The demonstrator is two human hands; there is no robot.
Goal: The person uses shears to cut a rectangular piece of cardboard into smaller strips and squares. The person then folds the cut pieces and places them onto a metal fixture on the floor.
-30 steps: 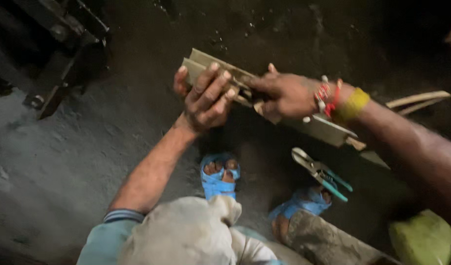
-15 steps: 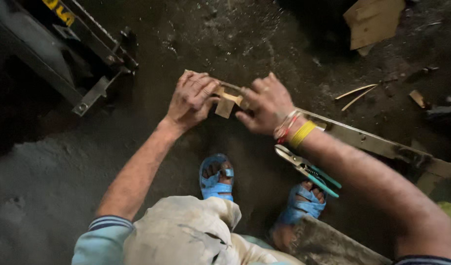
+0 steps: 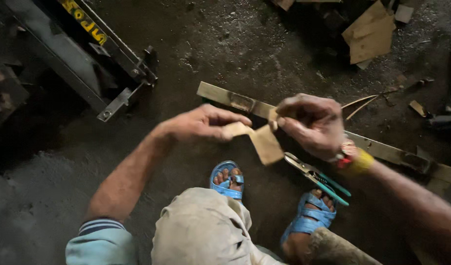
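So the left hand (image 3: 202, 126) and right hand (image 3: 311, 122) are both pinching a bent strip of sandpaper (image 3: 257, 140) between fingers and thumb, held up in the air above the knees. The strip runs roughly left to right between the hands, with a wider flap hanging down and pointing toward the right foot. Under it a long metal bar (image 3: 225, 97) lies on the floor (image 3: 225, 44), slanting from upper left down to lower right. Pliers (image 3: 316, 177) with teal handles sit just below the bar, by the blue sandals (image 3: 226, 179). Floor's dark, gritty, dirty; cardboard scraps (image 3: 370, 34) top right, a steel machine frame (image 3: 95, 59) top left. Half a second ago both hands were pressed down on the bar with the paper; now they've lifted off it.
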